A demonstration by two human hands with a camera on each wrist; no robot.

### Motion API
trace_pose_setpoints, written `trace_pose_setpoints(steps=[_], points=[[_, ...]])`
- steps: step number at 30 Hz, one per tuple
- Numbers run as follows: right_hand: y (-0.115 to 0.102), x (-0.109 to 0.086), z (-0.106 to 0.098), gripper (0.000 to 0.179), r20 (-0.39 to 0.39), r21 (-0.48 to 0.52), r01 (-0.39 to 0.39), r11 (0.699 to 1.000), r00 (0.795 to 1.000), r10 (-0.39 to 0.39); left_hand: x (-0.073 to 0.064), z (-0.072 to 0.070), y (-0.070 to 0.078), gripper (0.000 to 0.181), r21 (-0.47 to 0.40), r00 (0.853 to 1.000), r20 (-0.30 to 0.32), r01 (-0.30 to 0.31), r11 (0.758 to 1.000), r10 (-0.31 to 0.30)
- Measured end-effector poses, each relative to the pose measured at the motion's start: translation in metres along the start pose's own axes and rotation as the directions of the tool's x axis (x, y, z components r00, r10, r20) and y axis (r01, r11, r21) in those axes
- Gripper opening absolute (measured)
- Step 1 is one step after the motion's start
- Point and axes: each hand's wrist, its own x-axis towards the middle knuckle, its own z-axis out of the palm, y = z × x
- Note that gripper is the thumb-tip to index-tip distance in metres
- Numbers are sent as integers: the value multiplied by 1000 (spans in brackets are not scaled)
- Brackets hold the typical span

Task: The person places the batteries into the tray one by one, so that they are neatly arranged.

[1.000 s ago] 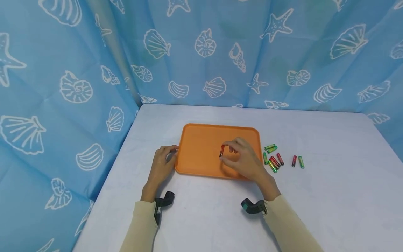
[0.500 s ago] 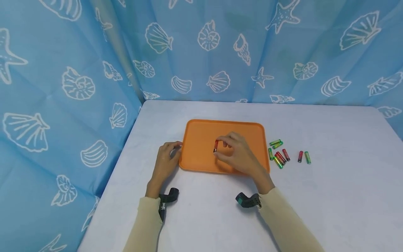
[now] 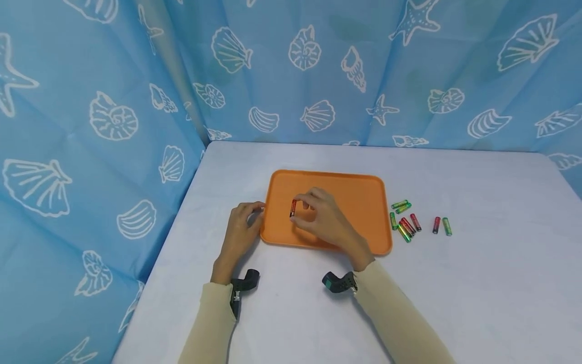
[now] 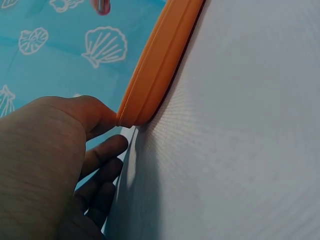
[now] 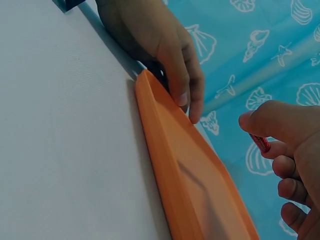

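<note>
The right hand (image 3: 320, 215) has its grip clamped on a red battery (image 3: 293, 208), pinched end to end: the forefinger meets the far end, the thumb the dark near end. The battery is held up off the orange tray (image 3: 359, 199), over the left part of its floor, and the hand's shadow falls on the tray beneath. Orange floor spreads from behind the hand to the tray's right rim.

The left hand (image 3: 241, 225) is at the tray's left edge; its thumb touches the rim by the near corner, and its other fingers are loosely bent and apart from one another, the grip not closed.

Just outside the tray's right rim lies a loose cluster of green and red batteries (image 3: 404, 232), some touching. Farther right, a red and green pair (image 3: 447, 226) lies side by side with a narrow gap. The white tabletop (image 3: 495, 227) stretches well beyond them to the right, while its far edge runs behind the tray along a blue seashell-print curtain (image 3: 273, 86).
</note>
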Motion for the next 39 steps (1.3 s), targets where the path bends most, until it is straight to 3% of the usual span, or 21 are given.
trace_pose_setpoints(steps=[16, 23, 39], points=[[2, 23, 26, 44, 17, -7, 18, 1000, 1000, -18, 0, 3, -1, 28, 8, 1000, -4, -22, 1000, 22], [1, 34, 34, 45, 37, -16, 6, 1000, 999, -6, 0, 0, -3, 27, 8, 997, -30, -68, 998, 68], [8, 48, 51, 40, 76, -32, -30, 999, 997, 33, 1, -1, -5, 27, 15, 998, -18, -56, 998, 56]])
